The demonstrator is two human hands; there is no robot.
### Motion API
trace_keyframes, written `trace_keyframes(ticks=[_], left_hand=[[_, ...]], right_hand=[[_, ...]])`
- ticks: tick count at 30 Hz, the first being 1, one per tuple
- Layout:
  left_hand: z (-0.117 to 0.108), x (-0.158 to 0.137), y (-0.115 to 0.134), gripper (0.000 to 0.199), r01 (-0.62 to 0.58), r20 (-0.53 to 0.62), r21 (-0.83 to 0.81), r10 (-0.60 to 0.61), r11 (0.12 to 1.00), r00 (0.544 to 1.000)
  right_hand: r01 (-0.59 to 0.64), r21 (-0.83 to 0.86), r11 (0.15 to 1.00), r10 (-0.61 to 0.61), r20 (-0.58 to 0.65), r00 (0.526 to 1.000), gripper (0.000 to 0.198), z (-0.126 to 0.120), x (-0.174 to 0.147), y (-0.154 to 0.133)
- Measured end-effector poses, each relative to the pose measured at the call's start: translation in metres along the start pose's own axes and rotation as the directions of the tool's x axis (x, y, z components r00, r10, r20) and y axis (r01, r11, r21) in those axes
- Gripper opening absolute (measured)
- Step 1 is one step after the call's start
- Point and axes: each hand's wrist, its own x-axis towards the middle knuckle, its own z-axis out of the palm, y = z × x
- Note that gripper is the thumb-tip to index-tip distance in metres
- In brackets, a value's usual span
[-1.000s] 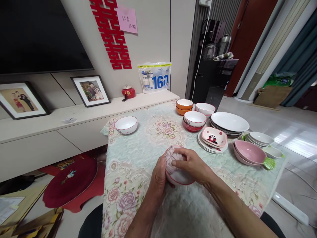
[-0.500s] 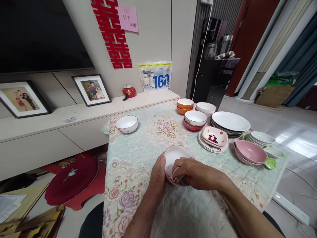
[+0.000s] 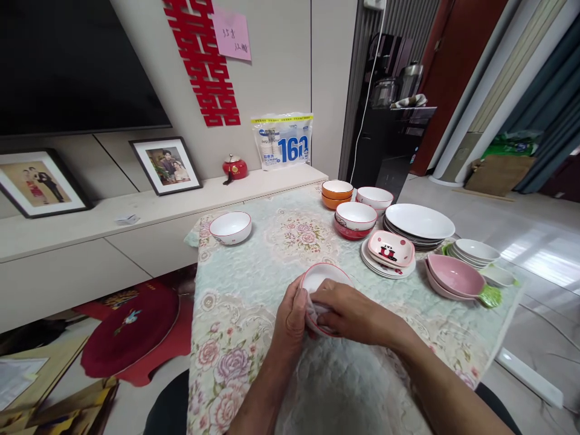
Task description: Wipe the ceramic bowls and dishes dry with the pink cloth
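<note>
My left hand [image 3: 292, 311] grips the left side of a white bowl [image 3: 324, 273] with a red rim, its thumb over the edge. The bowl is tilted toward me above the near part of the table. Inside it, my right hand [image 3: 342, 308] presses a thin whitish cloth [image 3: 317, 308] against the wall; the fingers cover most of the cloth. Another white bowl [image 3: 230, 228] with a red rim stands alone at the table's far left.
The flowered tablecloth [image 3: 226, 338] covers the table. On the right stand orange bowls [image 3: 337, 190], stacked white and red bowls [image 3: 356, 216], small square dishes [image 3: 391, 249], large oval plates [image 3: 419, 221] and pink dishes [image 3: 455, 276]. A red stool [image 3: 131, 326] is at the left.
My right hand has shifted slightly left and up inside the bowl with the cloth, toward my left thumb. The bowl stays in my left hand.
</note>
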Motion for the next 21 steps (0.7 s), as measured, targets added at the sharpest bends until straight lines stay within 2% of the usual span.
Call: trace_keyframes(ticks=[3, 6, 9, 11, 13, 16, 18, 21], left_hand=[[-0.001, 0.002, -0.003, 0.051, -0.017, 0.045, 0.002, 0.016, 1.000, 0.999], [-0.003, 0.003, -0.005, 0.055, -0.014, 0.028, 0.011, 0.014, 1.000, 1.000], [-0.004, 0.002, -0.007, 0.059, -0.003, 0.027, 0.045, 0.002, 0.999, 1.000], [-0.005, 0.002, -0.009, 0.062, 0.007, 0.049, 0.075, -0.011, 0.997, 0.999], [-0.006, 0.002, -0.009, 0.064, 0.011, 0.069, 0.105, -0.018, 0.994, 0.997], [-0.005, 0.002, -0.005, 0.067, 0.000, 0.083, 0.138, -0.011, 0.990, 0.996], [-0.005, 0.001, -0.001, 0.066, -0.012, 0.100, 0.133, -0.002, 0.991, 0.995], [-0.003, 0.001, 0.003, 0.064, -0.027, 0.107, 0.094, 0.017, 0.995, 0.994]], right_hand=[[0.080, 0.206, 0.975, -0.093, 0.054, 0.994, 0.016, -0.008, 0.001, 0.002], [0.133, 0.284, 0.950, -0.169, 0.106, 0.980, 0.015, -0.019, -0.001, 0.004], [0.164, 0.205, 0.965, -0.209, 0.224, 0.952, 0.016, -0.029, -0.010, 0.004], [0.137, 0.044, 0.990, -0.144, 0.248, 0.958, 0.022, -0.030, -0.017, 0.001], [0.057, -0.178, 0.982, -0.022, 0.193, 0.981, 0.029, -0.025, -0.020, -0.002], [-0.101, -0.438, 0.894, 0.131, 0.041, 0.990, 0.027, -0.012, -0.014, -0.006], [-0.185, -0.500, 0.846, 0.169, -0.078, 0.983, 0.022, -0.005, -0.006, -0.006], [-0.232, -0.492, 0.839, 0.154, -0.195, 0.969, 0.020, 0.002, 0.002, -0.005]])
